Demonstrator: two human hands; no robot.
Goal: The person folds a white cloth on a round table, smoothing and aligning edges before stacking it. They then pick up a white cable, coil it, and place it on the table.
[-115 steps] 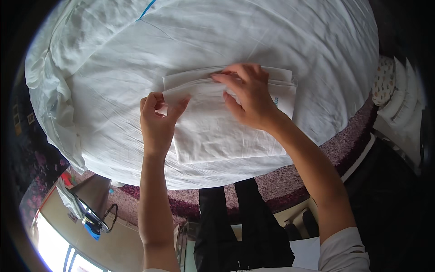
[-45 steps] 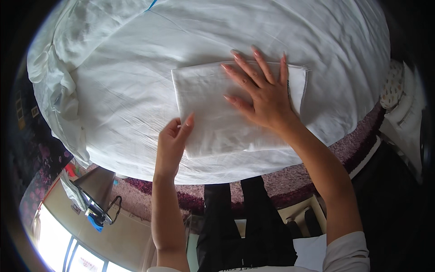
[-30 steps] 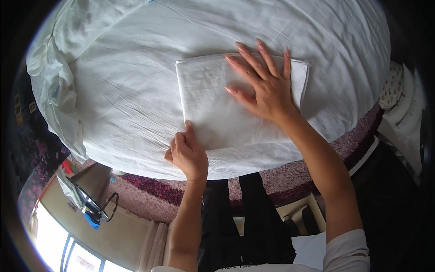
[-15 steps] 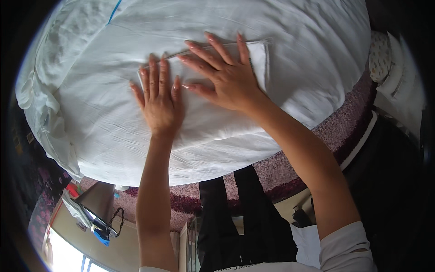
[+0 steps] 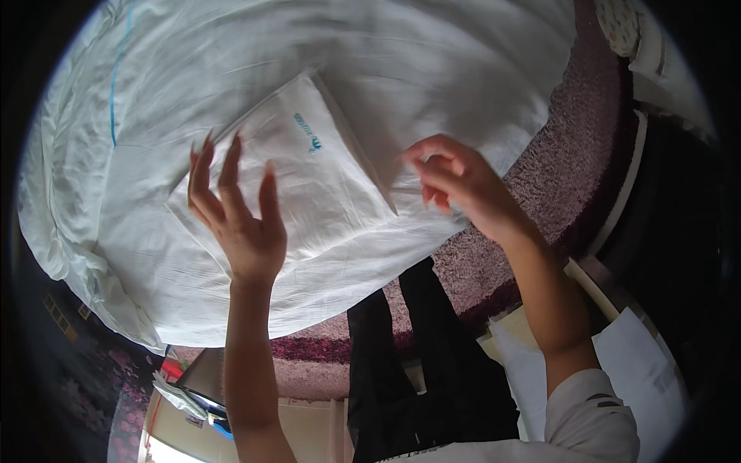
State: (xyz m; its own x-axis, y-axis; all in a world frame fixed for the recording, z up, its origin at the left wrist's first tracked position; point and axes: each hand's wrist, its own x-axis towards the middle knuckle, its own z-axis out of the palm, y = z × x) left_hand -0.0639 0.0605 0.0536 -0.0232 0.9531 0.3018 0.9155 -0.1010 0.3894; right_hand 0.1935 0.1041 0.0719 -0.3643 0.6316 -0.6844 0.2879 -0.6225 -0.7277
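Note:
A flat, folded piece of white linen (image 5: 328, 189) with blue print near one edge lies slantwise on a white bedsheet (image 5: 455, 69); I cannot tell whether it is a sheet or a pillowcase. Over its left part is my left hand (image 5: 243, 231), fingers spread and raised, gripping nothing. Whether its palm touches the cloth is unclear. My right hand (image 5: 467, 185) hovers beyond the linen's right corner, near the bed's edge. Its fingers are loosely bent and apart, slightly blurred, with nothing in them.
A purple shaggy rug (image 5: 494, 270) runs along the bed's near and right sides. White sheets or papers (image 5: 633, 370) lie at the lower right. Bunched white fabric (image 5: 58, 247) hangs at the bed's left edge. A patterned white bundle (image 5: 617, 23) is at the upper right.
Both hands have come off from lying flat on the linen; the right has moved right and down, away from it. The linen now lies turned at a slant, its blue print showing.

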